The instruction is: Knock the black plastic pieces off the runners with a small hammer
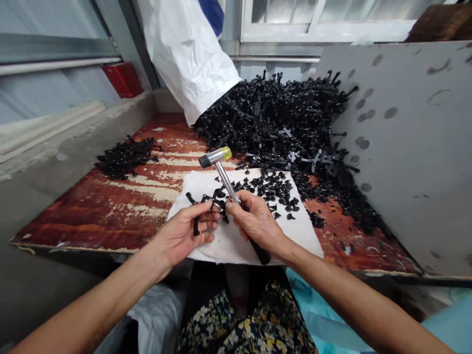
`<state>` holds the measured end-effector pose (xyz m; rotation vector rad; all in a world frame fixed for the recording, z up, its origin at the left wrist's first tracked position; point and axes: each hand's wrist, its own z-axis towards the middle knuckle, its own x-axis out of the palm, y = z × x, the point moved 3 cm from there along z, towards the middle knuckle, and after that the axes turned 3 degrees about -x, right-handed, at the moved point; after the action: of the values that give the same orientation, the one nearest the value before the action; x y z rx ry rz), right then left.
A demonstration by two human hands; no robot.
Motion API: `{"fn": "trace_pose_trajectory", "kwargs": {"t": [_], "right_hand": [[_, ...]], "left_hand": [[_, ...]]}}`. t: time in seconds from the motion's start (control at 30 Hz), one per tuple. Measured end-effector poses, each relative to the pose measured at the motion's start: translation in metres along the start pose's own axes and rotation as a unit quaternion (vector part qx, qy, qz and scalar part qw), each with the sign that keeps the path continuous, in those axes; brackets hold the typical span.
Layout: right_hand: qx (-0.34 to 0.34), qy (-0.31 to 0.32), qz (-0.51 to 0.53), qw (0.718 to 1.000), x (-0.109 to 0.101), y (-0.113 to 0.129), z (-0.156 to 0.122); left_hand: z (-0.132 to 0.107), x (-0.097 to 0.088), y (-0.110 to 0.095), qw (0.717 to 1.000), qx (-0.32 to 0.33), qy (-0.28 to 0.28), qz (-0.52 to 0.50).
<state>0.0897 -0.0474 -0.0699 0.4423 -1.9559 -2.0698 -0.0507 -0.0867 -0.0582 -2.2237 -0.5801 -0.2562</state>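
My right hand grips a small mallet by its metal shaft; its head has one dark end and one yellow end, and the black handle end sticks out below the palm. In my left hand are slim black plastic parts, pinched between thumb and fingers; exactly how many cannot be made out. Both hands are over a white cloth. Small black pieces with round flat ends lie scattered on the cloth, just beyond my right hand.
A large heap of black plastic parts fills the back of the worn red table. On the left lies a smaller pile. A white sack hangs over the heap. A grey spotted board stands along the right side.
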Motion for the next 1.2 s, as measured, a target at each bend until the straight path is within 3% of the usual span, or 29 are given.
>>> {"fn": "trace_pose_trajectory", "kwargs": {"t": [0.17, 0.27, 0.43, 0.57, 0.73, 0.83, 0.93, 1.03, 1.2], "right_hand": [[0.001, 0.040, 0.016, 0.999, 0.003, 0.002, -0.007], [-0.012, 0.038, 0.013, 0.999, 0.006, 0.002, -0.010], [-0.027, -0.010, -0.004, 1.000, -0.006, 0.006, -0.013], [0.012, 0.051, -0.004, 0.999, -0.008, 0.001, -0.026], [0.006, 0.054, -0.007, 0.998, 0.003, -0.011, -0.050], [-0.018, 0.047, -0.074, 0.996, 0.000, -0.009, -0.060], [-0.072, 0.021, -0.223, 0.972, -0.020, -0.004, -0.068], [-0.156, -0.009, -0.350, 0.924, -0.043, -0.001, -0.073], [-0.163, 0.046, -0.501, 0.849, -0.050, -0.006, -0.067]], "left_hand": [[-0.002, -0.009, 0.013, 1.000, -0.025, 0.019, 0.001], [-0.001, -0.006, 0.017, 0.999, 0.008, 0.053, 0.008], [-0.002, -0.016, 0.015, 0.971, 0.043, 0.138, 0.188], [-0.005, -0.023, 0.015, 0.923, 0.013, 0.197, 0.329], [-0.008, -0.019, 0.016, 0.917, 0.072, 0.144, 0.366], [-0.006, -0.022, 0.018, 0.915, 0.090, 0.105, 0.378], [-0.004, -0.029, 0.015, 0.912, 0.116, 0.064, 0.389], [-0.005, -0.032, 0.007, 0.909, 0.112, 0.050, 0.399], [-0.005, -0.022, -0.001, 0.921, 0.070, 0.042, 0.381]]}}
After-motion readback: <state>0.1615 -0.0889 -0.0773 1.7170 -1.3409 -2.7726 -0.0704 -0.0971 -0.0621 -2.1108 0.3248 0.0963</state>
